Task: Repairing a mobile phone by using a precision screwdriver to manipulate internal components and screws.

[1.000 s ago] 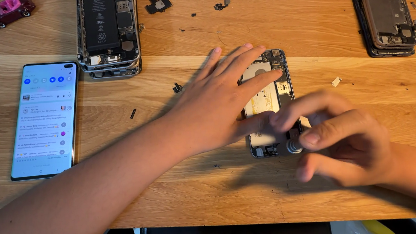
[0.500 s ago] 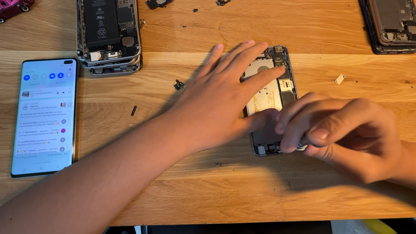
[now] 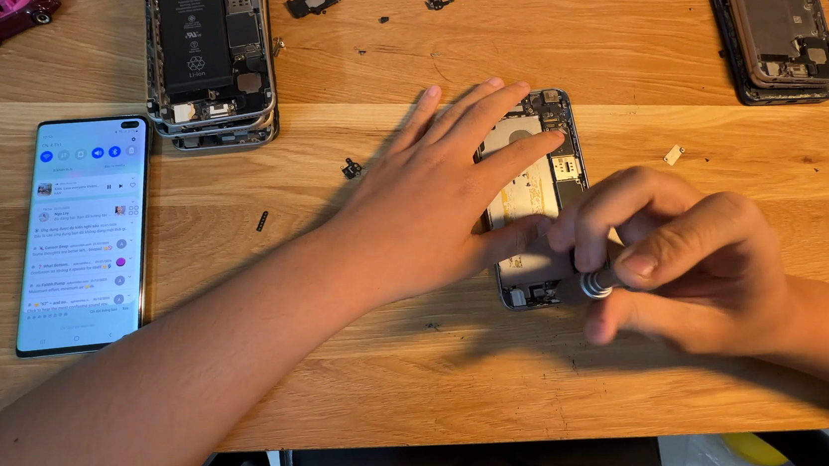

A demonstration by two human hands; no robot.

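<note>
An opened phone body (image 3: pixel 557 166) lies face up on the wooden table (image 3: pixel 619 55), its inner parts exposed. My left hand (image 3: pixel 441 196) rests flat across it, fingers spread, pinning it down. My right hand (image 3: pixel 683 269) hovers over the phone's lower end and grips a small screwdriver (image 3: pixel 594 284) by its ringed metal handle. The tip is hidden under my fingers.
A lit phone (image 3: pixel 85 232) lies at the left. Another opened phone with a black battery (image 3: pixel 210 61) sits at the back, a gutted dark phone shell (image 3: pixel 770 17) at the back right. Small loose parts (image 3: pixel 352 168) dot the table. A toy car (image 3: pixel 6 17) stands far left.
My right hand with the screwdriver has shifted slightly up and left over the phone's lower end. My left hand has stayed flat on the phone.
</note>
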